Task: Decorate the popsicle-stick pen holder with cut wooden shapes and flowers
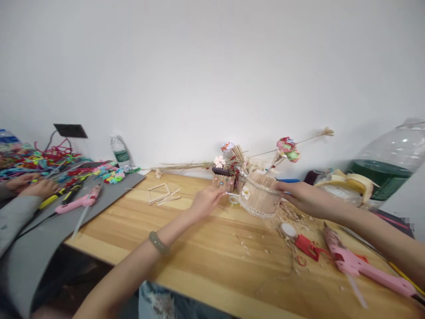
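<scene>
A round pot [260, 197] faced with pale wooden sticks stands tilted on the table, lace around its base and a white flower on its side. My right hand [292, 192] grips its rim from the right. On the other side, my left hand [207, 203] is closed, its fingertips pinching a thin whitish stick [231, 194] that points at the pot. Too little of the stick shows to tell its kind. Beneath its tip lies a small piece of white lace [233, 200]. A smaller decorated pot [223, 180] with flowers stands just behind.
A pink glue gun [361, 266], a red packet [307, 246] and wood scraps lie at right, near a large bottle [388, 164] and banana peel [360, 184]. Stick frames [159, 192] lie left. Another person's hands [40, 188] work beside a second glue gun [79, 201].
</scene>
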`<state>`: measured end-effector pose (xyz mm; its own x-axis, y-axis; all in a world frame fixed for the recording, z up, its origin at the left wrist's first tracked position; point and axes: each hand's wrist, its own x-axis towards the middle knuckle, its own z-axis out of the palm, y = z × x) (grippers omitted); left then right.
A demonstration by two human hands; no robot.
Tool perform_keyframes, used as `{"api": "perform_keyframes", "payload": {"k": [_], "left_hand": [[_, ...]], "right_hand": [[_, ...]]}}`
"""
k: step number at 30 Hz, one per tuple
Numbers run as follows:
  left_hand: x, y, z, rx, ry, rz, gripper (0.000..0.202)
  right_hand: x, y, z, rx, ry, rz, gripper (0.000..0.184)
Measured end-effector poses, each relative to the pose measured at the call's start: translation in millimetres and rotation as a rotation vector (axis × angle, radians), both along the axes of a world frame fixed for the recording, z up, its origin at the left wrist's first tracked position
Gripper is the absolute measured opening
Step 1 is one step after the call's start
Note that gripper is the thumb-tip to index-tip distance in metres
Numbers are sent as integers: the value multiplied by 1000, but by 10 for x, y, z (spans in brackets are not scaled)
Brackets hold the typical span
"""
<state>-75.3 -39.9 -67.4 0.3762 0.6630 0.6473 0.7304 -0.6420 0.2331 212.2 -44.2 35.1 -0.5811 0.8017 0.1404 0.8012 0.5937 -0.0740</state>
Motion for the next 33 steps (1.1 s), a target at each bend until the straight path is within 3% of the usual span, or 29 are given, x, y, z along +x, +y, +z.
{"api": "perform_keyframes", "payload": {"k": [8,11,13,18,24,26,28,30,33], "left_hand": [[244,-127,622,-103,7,-203,28],[307,-177,776,-204,92,-270,21],[308,-202,844,-254,115,-276,15],[269,-249,997,-264,2,-197,21],[452,-353,1201,-287,-214,-187,21],[503,-349,1250,-314,-273,-150,22],[513,-307,1281,-329,-317,-117,25],[499,-240,1294,-328,-343,-104,26],[489,-137,1279,-322,-370,-103,23]], "right_hand": [[-452,-154,6,87,-172,173,43],[-620,-228,61,112,-159,243,55],[-662,-244,89,124,-118,265,52],[-563,-309,3,211,158,271,35],[-538,-525,-454,214,693,52,58],[-526,-543,-567,152,899,-78,65],[-482,-547,-620,15,1061,-239,56],[-432,-570,-623,-228,1129,-353,46],[-435,-660,-591,-642,1120,-352,56]]}}
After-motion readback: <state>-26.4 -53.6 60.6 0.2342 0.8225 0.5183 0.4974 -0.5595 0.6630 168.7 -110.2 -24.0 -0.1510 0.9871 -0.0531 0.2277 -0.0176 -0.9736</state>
